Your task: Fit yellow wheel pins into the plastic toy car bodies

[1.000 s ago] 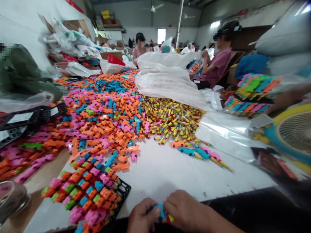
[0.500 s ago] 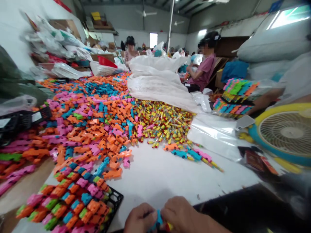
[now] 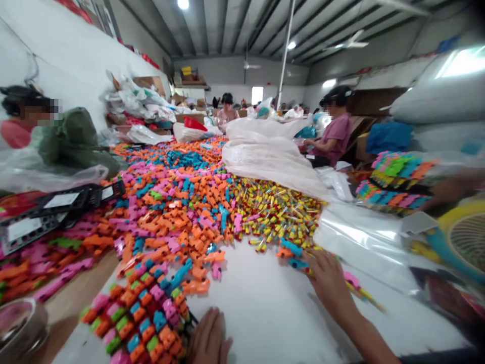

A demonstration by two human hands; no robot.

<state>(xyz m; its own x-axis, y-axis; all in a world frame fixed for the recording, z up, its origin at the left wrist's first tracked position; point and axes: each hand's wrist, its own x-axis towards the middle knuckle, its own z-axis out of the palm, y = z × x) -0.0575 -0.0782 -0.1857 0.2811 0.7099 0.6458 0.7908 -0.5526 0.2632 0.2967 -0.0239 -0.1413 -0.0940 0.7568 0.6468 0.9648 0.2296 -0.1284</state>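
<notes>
both hands have parted since 0.5 s ago. right hand (image 3: 328,275) now reaches out, fingers spread over the loose toy cars (image 3: 293,250) at the edge of the yellow stick pile (image 3: 280,212), grip not closed. left hand (image 3: 208,341) rests flat on the bench (image 3: 261,303) beside the loaded black tray (image 3: 146,316); its grip is empty, wrist cut off by the frame.

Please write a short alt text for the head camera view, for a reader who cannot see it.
The right hand reaches onto a few toy cars on a white table, while the left hand rests beside a black tray packed with cars. Behind lies a large heap of coloured cars.
</notes>
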